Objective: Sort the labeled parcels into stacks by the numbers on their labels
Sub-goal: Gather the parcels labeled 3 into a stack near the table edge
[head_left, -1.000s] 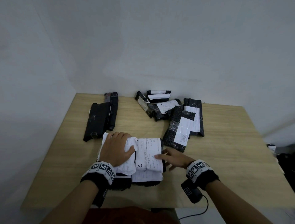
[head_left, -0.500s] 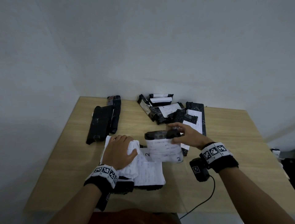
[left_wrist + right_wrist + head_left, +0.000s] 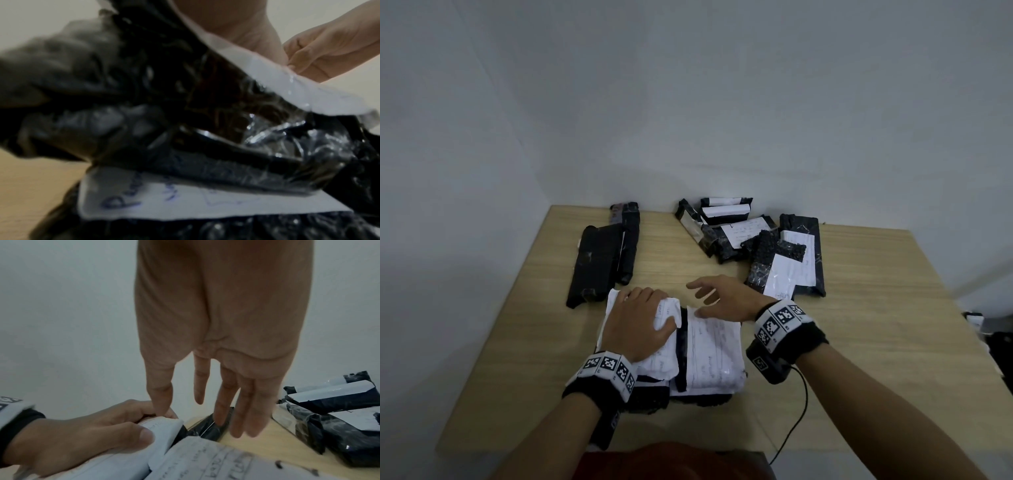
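Two near stacks of black parcels with white handwritten labels lie side by side on the wooden table. My left hand lies on the left stack's top parcel. The right wrist view shows that left hand with thumb and fingers curled round the parcel's end. On the right stack the top parcel lies label up. My right hand hovers over its far edge, fingers straight and spread, holding nothing. A heap of labelled parcels sits at the back.
Two black parcels lie label down at the back left. A long parcel with a white label leans off the heap toward my right hand. Walls close the table's left and back. A black cable hangs from my right wrist.
Half a second ago my right hand held a parcel marked 2 in the air. That parcel now lies on the right near stack, released. The left hand has stayed put.
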